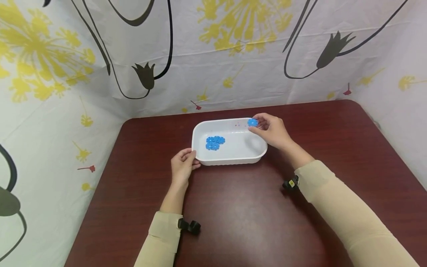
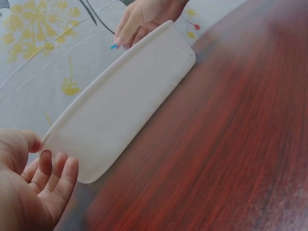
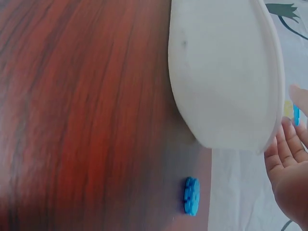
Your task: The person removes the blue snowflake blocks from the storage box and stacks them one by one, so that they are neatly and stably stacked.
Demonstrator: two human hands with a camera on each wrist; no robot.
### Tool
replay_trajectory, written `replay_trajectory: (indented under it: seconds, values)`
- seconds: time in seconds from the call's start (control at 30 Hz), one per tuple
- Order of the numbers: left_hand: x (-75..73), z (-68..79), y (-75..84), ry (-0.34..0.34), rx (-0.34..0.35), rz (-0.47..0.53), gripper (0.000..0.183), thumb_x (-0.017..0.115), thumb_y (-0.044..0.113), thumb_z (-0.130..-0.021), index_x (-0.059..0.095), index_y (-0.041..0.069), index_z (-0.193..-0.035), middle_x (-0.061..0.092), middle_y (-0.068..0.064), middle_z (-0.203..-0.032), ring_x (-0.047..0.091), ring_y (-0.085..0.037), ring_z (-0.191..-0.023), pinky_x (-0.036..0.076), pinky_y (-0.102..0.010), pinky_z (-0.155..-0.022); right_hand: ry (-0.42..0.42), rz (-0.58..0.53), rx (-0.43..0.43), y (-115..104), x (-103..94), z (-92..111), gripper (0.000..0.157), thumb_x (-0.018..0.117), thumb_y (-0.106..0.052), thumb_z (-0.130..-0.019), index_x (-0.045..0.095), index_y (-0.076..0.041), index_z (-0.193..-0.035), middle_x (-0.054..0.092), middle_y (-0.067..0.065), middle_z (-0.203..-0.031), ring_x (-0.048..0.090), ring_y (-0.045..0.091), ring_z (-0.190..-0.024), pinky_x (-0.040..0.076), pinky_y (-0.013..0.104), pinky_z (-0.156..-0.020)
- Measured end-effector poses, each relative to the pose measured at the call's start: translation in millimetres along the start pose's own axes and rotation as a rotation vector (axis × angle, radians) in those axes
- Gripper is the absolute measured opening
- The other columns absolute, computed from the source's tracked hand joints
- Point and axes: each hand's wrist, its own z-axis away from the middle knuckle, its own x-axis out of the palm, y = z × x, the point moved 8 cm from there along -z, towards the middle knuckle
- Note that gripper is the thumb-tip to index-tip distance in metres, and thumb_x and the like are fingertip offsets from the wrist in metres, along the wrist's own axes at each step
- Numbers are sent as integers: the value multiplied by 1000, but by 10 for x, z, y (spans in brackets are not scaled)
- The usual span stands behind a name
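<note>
A white tray (image 1: 233, 161) with rounded corners sits on the table. Several blue snowflake discs (image 1: 215, 142) lie inside it, toward the left. My left hand (image 1: 182, 167) grips the tray's near left corner, thumb at the rim and fingers against the outer wall; the left wrist view shows this hand (image 2: 41, 185) too. Over the tray's far right side, my right hand (image 1: 271, 129) pinches one blue snowflake disc (image 1: 252, 122) between thumb and fingers. In the right wrist view only an edge of that disc (image 3: 296, 115) shows beside the hand (image 3: 291, 159).
On the dark red wooden table (image 1: 233, 215), a small stack of blue discs (image 3: 191, 196) lies beyond the tray's right end, hidden in the head view. A patterned white cloth (image 1: 186, 70) hangs behind and beside the table.
</note>
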Motion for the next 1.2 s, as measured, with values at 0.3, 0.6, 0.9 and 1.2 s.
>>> replay_trajectory:
  seconds: [0.3,0.6,0.9,1.2]
  values:
    - [-24,7,-11,3,1,0,25,68,7,-96,66,-6,-117,66,-13,-87,65,-13,-61,63,-27,-59,14,42,59,157,-145,45,41,80,-24,-89,65,-5,-122,69,15,-106,65,26,-91,51,11,-70]
    - [-22,2,-19,-9,-2,8,26,68,7,-96,65,-6,-118,66,-13,-87,65,-14,-62,63,-27,-61,14,75,98,309,-248,92,44,79,-30,-90,64,-5,-123,68,15,-109,65,27,-95,50,11,-70]
    - [-14,10,-6,-19,11,25,25,67,7,-96,65,-7,-117,65,-13,-87,65,-13,-62,63,-26,-60,11,103,114,480,-307,148,45,78,-29,-91,63,-4,-126,68,17,-113,66,31,-101,59,42,-84]
    - [-10,6,-13,-21,10,21,26,67,8,-96,65,-7,-118,66,-14,-88,65,-13,-62,63,-26,-61,-6,119,135,590,-352,205,46,77,-28,-92,62,-1,-126,67,20,-112,64,34,-104,57,51,-89]
